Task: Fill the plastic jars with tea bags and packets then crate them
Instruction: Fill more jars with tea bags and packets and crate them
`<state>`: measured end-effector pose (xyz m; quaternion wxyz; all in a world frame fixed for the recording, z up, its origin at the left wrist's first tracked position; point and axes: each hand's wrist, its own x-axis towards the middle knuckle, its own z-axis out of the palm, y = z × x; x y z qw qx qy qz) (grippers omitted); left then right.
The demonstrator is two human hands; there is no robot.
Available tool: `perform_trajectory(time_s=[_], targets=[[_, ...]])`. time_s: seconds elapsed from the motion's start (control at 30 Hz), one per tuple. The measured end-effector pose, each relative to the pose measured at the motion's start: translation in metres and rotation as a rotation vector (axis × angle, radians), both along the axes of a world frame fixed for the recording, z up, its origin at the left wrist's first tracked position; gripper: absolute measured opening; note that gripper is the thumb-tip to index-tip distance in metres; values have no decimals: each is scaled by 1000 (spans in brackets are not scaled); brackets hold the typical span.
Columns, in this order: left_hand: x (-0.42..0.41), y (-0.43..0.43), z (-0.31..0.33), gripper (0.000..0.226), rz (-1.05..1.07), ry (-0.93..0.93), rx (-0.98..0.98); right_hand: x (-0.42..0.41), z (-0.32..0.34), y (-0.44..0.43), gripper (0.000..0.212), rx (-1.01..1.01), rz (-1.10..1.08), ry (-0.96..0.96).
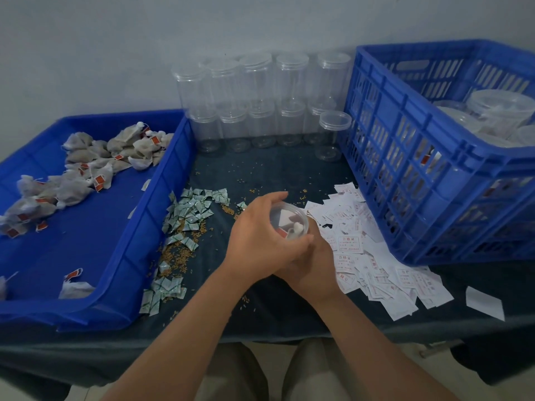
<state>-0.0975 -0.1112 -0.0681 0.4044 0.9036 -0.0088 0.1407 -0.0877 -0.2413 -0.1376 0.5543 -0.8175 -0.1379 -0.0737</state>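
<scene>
The left hand (260, 238) curls its thumb and fingers round the top rim of a clear plastic jar (289, 219). The right hand (314, 270) wraps the jar's body from below, mostly hidden under the left. The jar is held tilted above the middle of the dark table (289, 169). Through its top show a white tea bag (296, 228) and a red tag; whether a lid is on, I cannot tell.

From the jar:
- At nine o'clock lie green-and-white sachets (191, 215), with a blue tray (162, 215) of loose tea bags (86, 169) beyond.
- At four o'clock lie red-printed white slips (373, 264).
- At twelve o'clock stand stacked empty jars (260, 102).
- At two o'clock stands a blue crate (419, 157) holding filled jars (498, 111).
</scene>
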Motion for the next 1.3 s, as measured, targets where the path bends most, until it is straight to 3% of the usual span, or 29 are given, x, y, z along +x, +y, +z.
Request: perform_trajectory(time_s=[0.2,0.27,0.4,0.53,0.67,0.77,0.87,0.97,1.03,1.17,1.23,1.3], targets=[[7,21,9,90,-171,95,-33,4,-6,5,85,101,25,-79],[4,19,6,102,-119,81,-59,5,-4,7,86,101,43,-36],[-6,4,-2,113,93,41,-28,2,0,3,60,-67,48,19],[-3,9,-1,101,47,42,-6,3,-4,1,73,-4,11,-21],[2,17,6,118,-74,104,-48,3,0,6,79,14,4,-93],[-4,11,0,125,-8,62,-56,1,8,8,71,-86,-4,-68],[-9,11,-7,116,58,39,-54,1,2,7,73,-67,20,-60],[-3,21,-5,106,-9,36,-30,4,-4,5,82,-26,14,-73],[2,28,-1,108,-78,66,-27,3,-2,5,84,-12,14,-45],[1,37,1,119,-273,113,-149,5,-3,1,83,214,88,61],[-3,36,-5,109,-230,92,-275,8,0,-2,83,317,72,108],[-7,32,-12,81,-43,56,-386,15,6,-5,89,389,42,132]])
